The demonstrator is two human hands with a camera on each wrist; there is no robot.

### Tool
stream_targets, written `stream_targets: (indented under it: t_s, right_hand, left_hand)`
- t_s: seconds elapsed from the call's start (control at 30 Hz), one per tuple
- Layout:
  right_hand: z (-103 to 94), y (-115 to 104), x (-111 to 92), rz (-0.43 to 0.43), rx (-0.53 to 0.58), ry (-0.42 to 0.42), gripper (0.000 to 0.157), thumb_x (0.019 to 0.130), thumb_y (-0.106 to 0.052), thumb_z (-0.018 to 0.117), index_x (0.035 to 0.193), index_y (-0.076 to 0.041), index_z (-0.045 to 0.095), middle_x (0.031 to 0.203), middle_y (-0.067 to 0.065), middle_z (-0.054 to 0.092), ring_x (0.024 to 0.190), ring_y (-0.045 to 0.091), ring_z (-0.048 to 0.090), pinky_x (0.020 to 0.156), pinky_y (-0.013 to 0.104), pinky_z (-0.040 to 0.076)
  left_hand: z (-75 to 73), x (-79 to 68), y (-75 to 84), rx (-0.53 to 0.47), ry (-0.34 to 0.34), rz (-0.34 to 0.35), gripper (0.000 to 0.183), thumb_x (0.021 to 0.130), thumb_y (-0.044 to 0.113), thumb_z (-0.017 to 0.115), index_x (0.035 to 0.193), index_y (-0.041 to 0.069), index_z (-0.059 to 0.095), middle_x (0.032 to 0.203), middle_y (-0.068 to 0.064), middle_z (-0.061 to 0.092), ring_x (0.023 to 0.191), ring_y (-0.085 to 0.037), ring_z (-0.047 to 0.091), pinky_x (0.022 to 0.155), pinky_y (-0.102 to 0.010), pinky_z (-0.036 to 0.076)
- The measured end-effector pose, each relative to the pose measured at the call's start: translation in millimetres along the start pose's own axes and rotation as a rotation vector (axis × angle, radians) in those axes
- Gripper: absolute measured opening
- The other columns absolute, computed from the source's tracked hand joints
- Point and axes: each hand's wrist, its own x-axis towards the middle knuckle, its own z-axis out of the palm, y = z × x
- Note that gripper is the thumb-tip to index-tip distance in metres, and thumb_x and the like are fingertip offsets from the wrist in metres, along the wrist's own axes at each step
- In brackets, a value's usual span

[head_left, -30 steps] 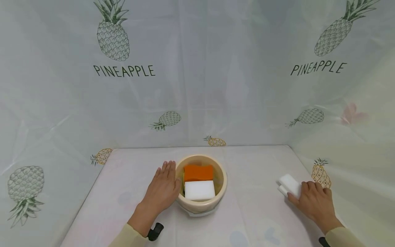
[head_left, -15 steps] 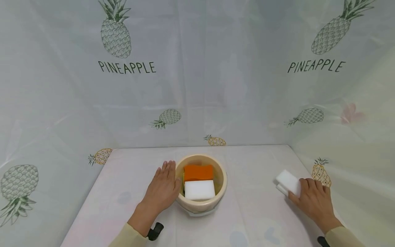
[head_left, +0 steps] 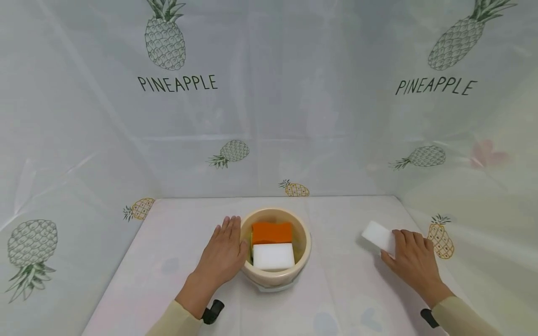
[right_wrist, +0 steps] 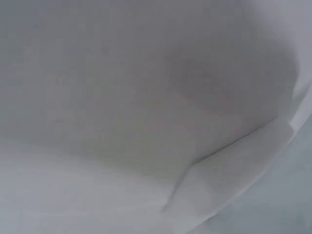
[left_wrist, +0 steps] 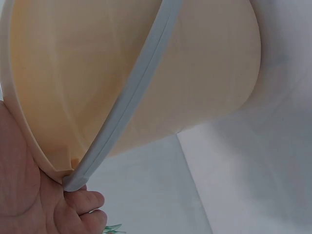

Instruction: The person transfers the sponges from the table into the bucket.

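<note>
A cream bucket (head_left: pixel 303 254) stands at mid-table. My left hand (head_left: pixel 222 259) lies against its left side, fingers straight and together in the head view. In the left wrist view, that hand (left_wrist: pixel 29 190) touches the rim where the grey handle (left_wrist: pixel 129 97) joins; the fingertips lie beyond the joint. Inside the bucket sit an orange sponge (head_left: pixel 271 233) and, nearer me, a white sponge block (head_left: pixel 273 256); something yellowish shows partly beside them. Off to the right, my right hand (head_left: pixel 412 261) pinches another white sponge block (head_left: pixel 379 237) between thumb and fingers, with a shadow beneath it.
The table has a pale patterned cover (head_left: pixel 340 289). A pineapple-print sheet (head_left: pixel 269 112) rises along its back and both sides, close to my right hand. The right wrist view shows only blurred whitish surfaces with a fold (right_wrist: pixel 229 165).
My right hand has moved left and slightly away from me, carrying the white sponge block, which appears raised off the table. My left hand stays against the bucket.
</note>
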Motion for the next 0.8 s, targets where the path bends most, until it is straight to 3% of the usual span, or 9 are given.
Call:
stream_targets:
  t_s: [0.37, 0.63, 0.8]
  right_hand:
    - [3.7, -41, 43, -0.085, 0.005, 0.027, 0.085, 0.101, -0.068, 0.027, 0.124, 0.009, 0.056, 0.113, 0.026, 0.062, 0.105, 0.049, 0.056, 0.081, 0.063, 0.044]
    - [-9.7, -88, 94, -0.174, 0.056, 0.143, 0.074, 0.101, -0.061, 0.040, 0.122, 0.008, 0.059, 0.112, 0.025, 0.061, 0.099, 0.048, 0.054, 0.076, 0.058, 0.042]
    - [-24.6, -122, 130, -0.174, 0.101, 0.110, 0.064, 0.091, -0.049, 0.062, 0.126, 0.005, 0.060, 0.117, 0.023, 0.061, 0.104, 0.045, 0.054, 0.080, 0.057, 0.042]
  left_hand:
    - [-5.8, 15.5, -9.4, 0.019, -0.007, 0.026, 0.065, 0.111, 0.030, 0.042, 0.162, -0.009, 0.030, 0.168, -0.025, 0.033, 0.160, -0.040, 0.026, 0.130, -0.058, 0.020]
    - [-10.1, 25.7, -16.3, 0.014, -0.001, 0.051, 0.064, 0.111, 0.029, 0.042, 0.161, -0.010, 0.031, 0.168, -0.026, 0.034, 0.159, -0.041, 0.027, 0.130, -0.059, 0.021]
    - [-11.6, 32.1, -21.3, 0.014, -0.007, 0.054, 0.065, 0.111, 0.030, 0.042, 0.161, -0.009, 0.031, 0.168, -0.025, 0.034, 0.160, -0.041, 0.027, 0.130, -0.059, 0.020]
